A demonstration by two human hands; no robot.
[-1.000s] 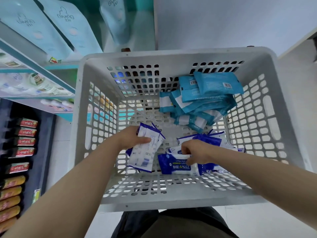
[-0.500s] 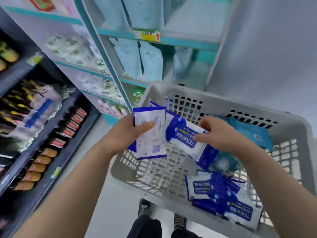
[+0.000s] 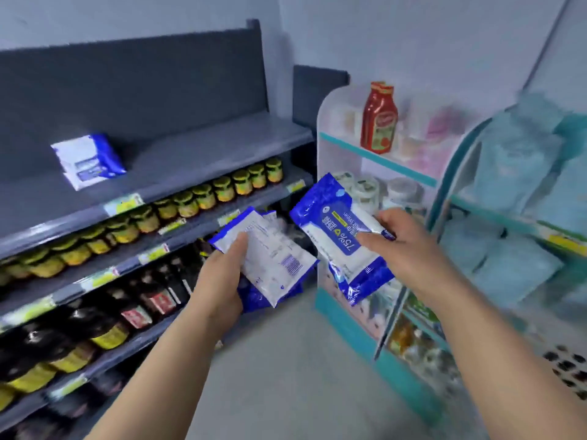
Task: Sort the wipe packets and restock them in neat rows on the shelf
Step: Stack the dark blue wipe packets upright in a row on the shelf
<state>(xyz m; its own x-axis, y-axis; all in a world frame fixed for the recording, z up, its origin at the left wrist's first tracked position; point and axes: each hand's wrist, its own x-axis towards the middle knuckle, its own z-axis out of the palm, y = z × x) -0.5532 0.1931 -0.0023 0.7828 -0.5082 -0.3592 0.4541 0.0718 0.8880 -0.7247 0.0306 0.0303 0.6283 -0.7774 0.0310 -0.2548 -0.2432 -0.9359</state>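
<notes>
My left hand (image 3: 222, 281) grips a small stack of blue-and-white wipe packets (image 3: 270, 258), white back with a barcode facing up. My right hand (image 3: 403, 246) holds another blue-and-white wipe packet (image 3: 336, 236), its "75%" front facing me, with more blue packaging under it. Both hands are raised in front of the shelving. On the dark grey top shelf (image 3: 197, 154) to the left lies a stack of the same wipe packets (image 3: 87, 160); the rest of that shelf is bare.
Below the top shelf run rows of yellow-labelled jars (image 3: 190, 201) and dark bottles (image 3: 104, 315). A white and teal rack (image 3: 381, 160) with a red ketchup bottle (image 3: 379, 119) and pale blue pouches (image 3: 521, 166) stands at right. The grey basket's rim (image 3: 565, 369) shows at lower right.
Both hands lifted the wipe packets out of the basket. My view swung up and left from the basket to the dark grey shelving.
</notes>
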